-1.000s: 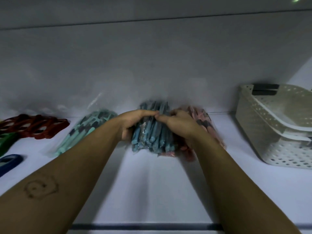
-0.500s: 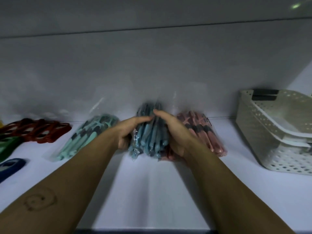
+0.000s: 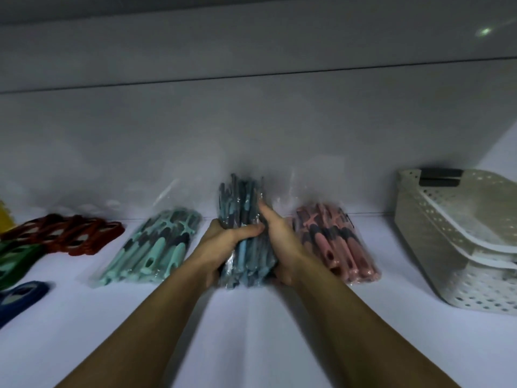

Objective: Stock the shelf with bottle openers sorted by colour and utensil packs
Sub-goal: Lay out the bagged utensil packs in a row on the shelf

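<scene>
Two-deep, found baskets (image 3: 425,242) nested at shelf's (image 3: 251,331) right edge; squeezed blue pack (image 3: 246,203) between left hand (image 3: 221,245) and right hand (image 3: 282,245), fingers (image 3: 250,230) curled round it.

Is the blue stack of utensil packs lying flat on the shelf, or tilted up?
Tilted up, far end raised: the left hand and right hand grip the blue stack from both sides.

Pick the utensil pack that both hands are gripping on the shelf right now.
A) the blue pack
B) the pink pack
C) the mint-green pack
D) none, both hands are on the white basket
A: the left hand and right hand clasp the blue pack from either side, while the mint-green pack and pink pack lie untouched beside it.
</scene>
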